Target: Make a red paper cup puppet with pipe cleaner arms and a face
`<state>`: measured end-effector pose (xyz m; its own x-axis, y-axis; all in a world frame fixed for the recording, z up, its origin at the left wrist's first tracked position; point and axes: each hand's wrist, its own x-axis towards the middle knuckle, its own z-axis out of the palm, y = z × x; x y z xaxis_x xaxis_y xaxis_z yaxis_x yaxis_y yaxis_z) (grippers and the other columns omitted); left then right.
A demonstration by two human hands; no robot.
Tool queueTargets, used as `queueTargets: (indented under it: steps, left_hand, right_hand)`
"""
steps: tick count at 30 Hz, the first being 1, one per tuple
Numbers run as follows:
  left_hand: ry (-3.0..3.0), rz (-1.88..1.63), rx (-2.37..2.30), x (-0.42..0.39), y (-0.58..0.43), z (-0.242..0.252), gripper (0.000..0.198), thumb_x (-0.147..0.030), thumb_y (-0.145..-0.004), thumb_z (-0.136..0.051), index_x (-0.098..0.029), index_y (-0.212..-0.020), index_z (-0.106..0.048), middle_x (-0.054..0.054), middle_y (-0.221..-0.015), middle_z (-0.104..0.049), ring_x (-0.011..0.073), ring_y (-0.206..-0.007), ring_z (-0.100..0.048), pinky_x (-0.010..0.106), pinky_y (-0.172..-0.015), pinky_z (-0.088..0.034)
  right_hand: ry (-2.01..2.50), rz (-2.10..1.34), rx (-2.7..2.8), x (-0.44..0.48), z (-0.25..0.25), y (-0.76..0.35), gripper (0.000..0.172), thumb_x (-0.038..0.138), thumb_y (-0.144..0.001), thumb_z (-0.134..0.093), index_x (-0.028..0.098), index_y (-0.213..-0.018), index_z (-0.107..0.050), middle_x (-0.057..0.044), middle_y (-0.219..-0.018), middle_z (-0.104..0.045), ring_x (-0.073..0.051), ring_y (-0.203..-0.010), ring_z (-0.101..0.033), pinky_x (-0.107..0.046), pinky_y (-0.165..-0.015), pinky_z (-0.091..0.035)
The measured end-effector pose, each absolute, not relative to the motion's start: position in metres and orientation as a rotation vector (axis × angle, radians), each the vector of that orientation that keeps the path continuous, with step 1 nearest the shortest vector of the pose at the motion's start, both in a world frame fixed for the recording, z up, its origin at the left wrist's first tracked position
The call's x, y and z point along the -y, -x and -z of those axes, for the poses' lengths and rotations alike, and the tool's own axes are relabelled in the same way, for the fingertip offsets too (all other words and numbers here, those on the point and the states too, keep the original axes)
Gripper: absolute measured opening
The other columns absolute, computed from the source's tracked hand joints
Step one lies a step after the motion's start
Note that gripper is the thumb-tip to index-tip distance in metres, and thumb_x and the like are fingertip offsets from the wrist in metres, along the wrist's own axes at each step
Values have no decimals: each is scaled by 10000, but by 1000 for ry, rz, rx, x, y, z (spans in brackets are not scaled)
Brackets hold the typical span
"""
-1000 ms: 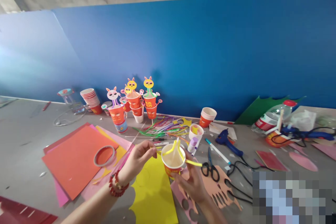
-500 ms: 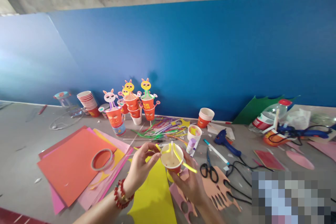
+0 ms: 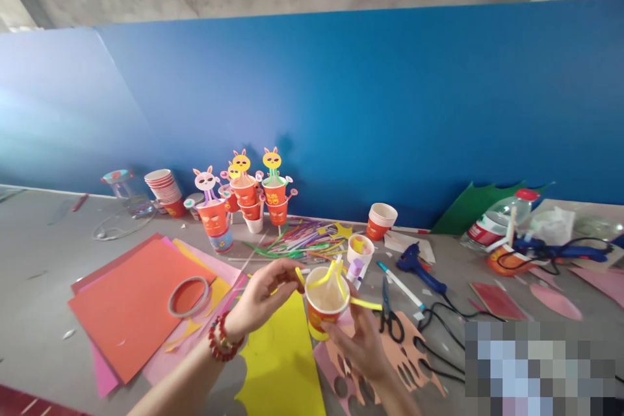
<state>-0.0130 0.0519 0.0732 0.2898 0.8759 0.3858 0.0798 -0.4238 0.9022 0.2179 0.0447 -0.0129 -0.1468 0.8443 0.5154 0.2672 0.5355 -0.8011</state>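
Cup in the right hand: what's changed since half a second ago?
The cup has shifted slightly right, and the yellow strip on its right, which slanted down, now runs nearly level. The right hand keeps hold; the left hand stays beside the rim. Scissors and orange sheet lie as before.

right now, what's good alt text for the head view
The right hand holds a paper cup with yellow strips, the left hand at one strip's end. Behind them stand animal-faced cup figures; scissors and coloured paper lie on the table.
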Motion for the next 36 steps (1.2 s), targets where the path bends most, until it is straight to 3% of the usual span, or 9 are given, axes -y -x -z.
queueTargets:
  steps: [3, 8, 14, 20, 26, 36]
  left_hand:
    - [-1939, -1182, -808, -56, 22, -75, 116, -241, -968, -618, -184, -1027, -700, 90, -956, -703, 202, -914, -684, 303, -836, -534]
    - [-2173, -1159, -680, -59, 32, -84, 182, -317, -973, -618, -210, -1048, -745, 113, -954, -738, 216, -922, -696, 313, -851, -535]
    - [-2193, -869, -639, -59, 40, -96, 338, -459, -987, -546, -192, -1021, -751, 148, -950, -724, 248, -922, -688, 356, -846, -547]
    - [-2119, -1044, -633, -55, 33, -85, 341, -462, -987, -549, -180, -893, -718, 124, -805, -709, 229, -822, -667, 352, -783, -542]
    - [-2019, -1277, -617, -52, 27, -66, 250, -407, -962, -617, -189, -903, -726, 99, -795, -712, 223, -803, -677, 358, -780, -538]
    - [-1768, -1267, -624, -57, 26, -46, 348, -513, -890, -689, -172, -821, -673, 76, -794, -642, 201, -787, -619, 339, -746, -520]
  right_hand:
    - [876, -777, 1686, -45, 14, -221, 588, 466, -849, -732, 225, -1365, -584, -147, -1246, -708, -374, -1184, -652, -506, -1020, -534]
    - [784, -841, 1706, -44, 18, -224, 517, 510, -850, -727, 284, -1303, -627, -107, -1228, -716, -342, -1161, -668, -517, -1032, -519]
    - [782, -1044, 1746, -43, 14, -228, 621, 587, -798, -752, 299, -1331, -618, -112, -1218, -719, -374, -1193, -650, -542, -1011, -526]
    - [762, -1112, 1755, -42, 5, -226, 596, 534, -785, -781, 308, -1315, -626, -95, -1212, -728, -357, -1171, -667, -512, -1003, -539]
    - [784, -1078, 1769, -41, 5, -223, 629, 591, -797, -743, 274, -1328, -629, -111, -1189, -734, -366, -1183, -657, -522, -1012, -527]
    - [788, -1042, 1816, -42, 0, -222, 649, 622, -816, -711, 272, -1353, -613, -126, -1236, -718, -363, -1192, -651, -521, -1034, -507]
